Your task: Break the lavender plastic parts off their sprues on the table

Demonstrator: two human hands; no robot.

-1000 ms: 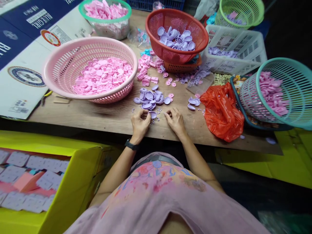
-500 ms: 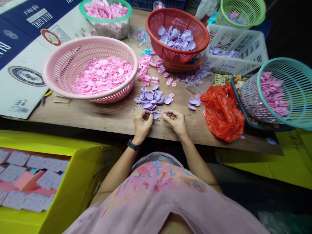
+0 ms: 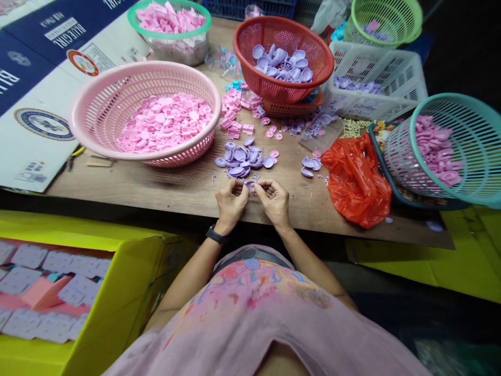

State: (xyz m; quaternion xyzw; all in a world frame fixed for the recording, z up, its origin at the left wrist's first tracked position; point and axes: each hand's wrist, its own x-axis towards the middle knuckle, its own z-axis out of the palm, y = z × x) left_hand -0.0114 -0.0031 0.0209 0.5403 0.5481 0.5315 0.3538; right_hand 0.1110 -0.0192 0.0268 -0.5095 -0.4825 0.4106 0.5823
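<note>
**Purple piece between fingertips**

The left hand pinches it, fingertips closed, perhaps for steadiness. The right hand, nearly closed, is at its other side; its hold I cannot tell. Beyond the fingers lies the purple pile, probably for easy reach.

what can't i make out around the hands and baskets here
In the head view:
- Purple piece at the fingertips: mostly hidden by the left hand and right hand.
- Small purple bits beyond the hands: too small for their exact shape.
- Orange basket: largely covered by the red basket.
- Teal basket: cut off by the right edge.
</note>
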